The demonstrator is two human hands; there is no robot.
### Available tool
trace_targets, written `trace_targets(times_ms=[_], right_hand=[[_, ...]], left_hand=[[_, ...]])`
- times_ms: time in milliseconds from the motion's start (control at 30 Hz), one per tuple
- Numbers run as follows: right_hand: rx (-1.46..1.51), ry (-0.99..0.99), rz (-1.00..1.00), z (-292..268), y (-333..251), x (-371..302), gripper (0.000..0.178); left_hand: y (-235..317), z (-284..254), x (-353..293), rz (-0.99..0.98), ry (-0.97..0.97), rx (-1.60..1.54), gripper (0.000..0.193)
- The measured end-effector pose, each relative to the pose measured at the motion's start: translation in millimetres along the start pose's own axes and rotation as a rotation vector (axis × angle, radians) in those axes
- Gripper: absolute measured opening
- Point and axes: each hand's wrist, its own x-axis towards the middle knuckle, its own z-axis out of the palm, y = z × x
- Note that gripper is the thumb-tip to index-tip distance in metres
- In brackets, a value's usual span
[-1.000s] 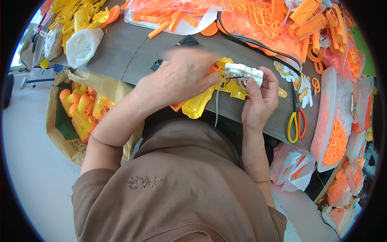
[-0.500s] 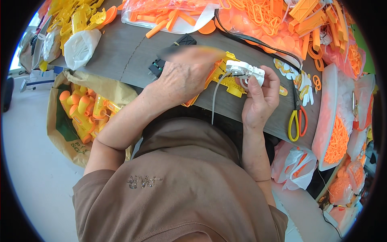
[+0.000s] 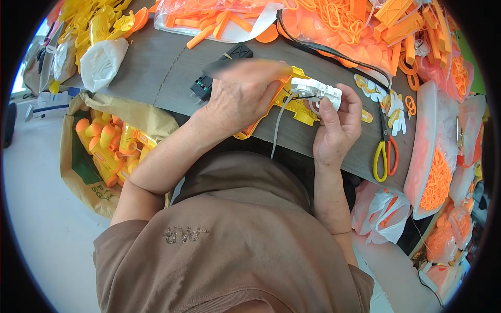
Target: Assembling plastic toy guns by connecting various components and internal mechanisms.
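My right hand (image 3: 338,122) pinches a white plastic mechanism (image 3: 313,89) between thumb and fingers. Dark wires show on the mechanism, and a thin clear tube (image 3: 278,125) hangs from it toward my lap. Just behind and below it lies a yellow plastic shell (image 3: 302,116) with an orange edge, at the near side of the table. My left hand (image 3: 237,99) is closed round the left part of this shell and covers much of it. Its fingertips are blurred and partly hidden. Left of that hand, a black box-like part (image 3: 203,87) with green inside rests on the table.
Scissors (image 3: 385,159) with yellow and red handles lie at the right, near stickers (image 3: 391,107). Bags of orange parts (image 3: 339,26) line the far edge. A paper sack (image 3: 73,156) of yellow-orange pieces stands at the left. A white-edged bin (image 3: 420,151) stands at the right.
The white mechanism has tilted a little and shifted slightly left in my right hand, its tube with it. My left hand stays on the shell, nearly still.
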Motion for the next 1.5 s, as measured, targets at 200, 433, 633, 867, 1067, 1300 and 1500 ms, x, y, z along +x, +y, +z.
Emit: trace_targets(times_ms=[200, 433, 633, 867, 1067, 1300, 1500], right_hand=[[-0.014, -0.006, 0.000, 0.5, 1.0, 1.1, 0.036], [0.008, -0.076, 0.098, -8.7, -12.1, 20.4, 0.027], [-0.064, -0.077, 0.220, -5.3, -27.0, 45.8, 0.026], [-0.015, -0.207, 0.314, -6.1, -28.9, 52.7, 0.027], [-0.291, -0.342, 0.273, -0.1, -40.3, 56.6, 0.025], [-0.409, -0.457, 0.228, 8.1, -42.2, 54.0, 0.029], [-0.513, -0.414, 0.144, 9.3, -35.3, 52.0, 0.026]], left_hand=[[-4.5, 7.6, -8.8, 0.069, 0.065, 0.041, 0.028], [-2.7, 14.1, 5.9, 0.050, 0.045, 0.094, 0.031], [-2.9, 10.3, 13.0, 0.081, 0.124, 0.053, 0.025], [5.2, 7.8, 21.9, 0.123, 0.197, -0.302, 0.025], [-1.9, 11.7, 26.7, 0.086, 0.157, -0.363, 0.022], [-6.5, 9.8, 31.5, 0.123, 0.119, -0.420, 0.019], [-5.3, 4.2, 33.7, 0.091, 0.068, -0.444, 0.018]])
